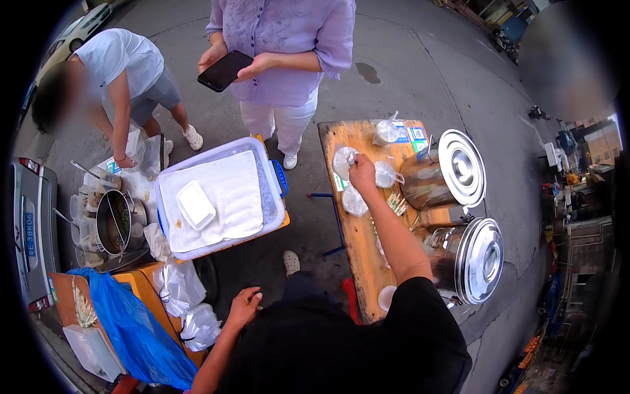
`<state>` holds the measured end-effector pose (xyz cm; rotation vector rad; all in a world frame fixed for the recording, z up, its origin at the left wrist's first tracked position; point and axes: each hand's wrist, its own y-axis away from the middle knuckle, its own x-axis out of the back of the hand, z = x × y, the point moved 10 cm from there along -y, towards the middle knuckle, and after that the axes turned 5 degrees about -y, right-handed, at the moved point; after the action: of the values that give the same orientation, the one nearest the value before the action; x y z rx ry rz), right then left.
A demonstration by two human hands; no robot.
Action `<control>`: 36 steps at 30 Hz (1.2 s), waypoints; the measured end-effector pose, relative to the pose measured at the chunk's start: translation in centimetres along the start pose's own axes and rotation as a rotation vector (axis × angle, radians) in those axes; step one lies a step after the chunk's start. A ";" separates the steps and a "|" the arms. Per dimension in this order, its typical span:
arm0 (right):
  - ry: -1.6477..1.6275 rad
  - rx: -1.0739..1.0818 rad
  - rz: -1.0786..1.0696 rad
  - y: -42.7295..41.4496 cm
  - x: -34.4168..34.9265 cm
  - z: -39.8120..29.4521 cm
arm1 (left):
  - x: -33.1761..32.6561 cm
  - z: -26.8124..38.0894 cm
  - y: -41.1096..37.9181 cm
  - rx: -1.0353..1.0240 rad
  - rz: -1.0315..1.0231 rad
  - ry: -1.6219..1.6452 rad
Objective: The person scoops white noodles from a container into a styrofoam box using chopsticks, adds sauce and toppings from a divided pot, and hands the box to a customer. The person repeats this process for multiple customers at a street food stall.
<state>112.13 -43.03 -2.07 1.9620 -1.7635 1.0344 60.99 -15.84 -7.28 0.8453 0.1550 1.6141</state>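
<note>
On the wooden table [352, 236] at right, my right hand [363, 171] grips the gathered top of a bagged plastic cup [343, 163]. More bagged cups [385, 174] stand around it, one nearer me [354, 201] and another at the far edge [386, 132]. My left hand [244, 306] hangs low beside my body, fingers curled, near bundles of clear plastic bags [201, 326]; a small light thing shows by its fingertips, too small to name. Ahead, a closed white foam food box [196, 204] lies on a white towel [241, 197] over a lidded plastic tub [270, 177].
Two steel pots with lids [461, 168] [485, 261] stand along the table's right side. At left are a divided pot [114, 221], condiment containers [88, 236] and a blue plastic sheet [133, 330]. One person holds a phone [225, 71]; another person [125, 74] bends over the left stall.
</note>
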 end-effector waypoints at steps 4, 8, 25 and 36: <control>0.159 -0.225 0.036 -7.1 0.6 11.0 | -0.5 -5.8 0.7 0.196 0.056 0.107; 0.273 -0.439 0.045 -10.6 -1.7 18.0 | 0.2 -7.5 3.1 0.301 0.123 0.129; -0.433 -0.011 -0.308 4.1 -17.7 -3.3 | -3.3 -14.3 8.9 0.401 0.263 0.323; -0.283 0.586 -1.020 38.1 -55.8 -48.3 | -15.1 -30.5 29.5 0.710 0.734 0.791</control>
<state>62.08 21.87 -15.55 2.9243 -0.3045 0.9298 18.92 -25.94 -19.82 0.7660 1.1353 2.5973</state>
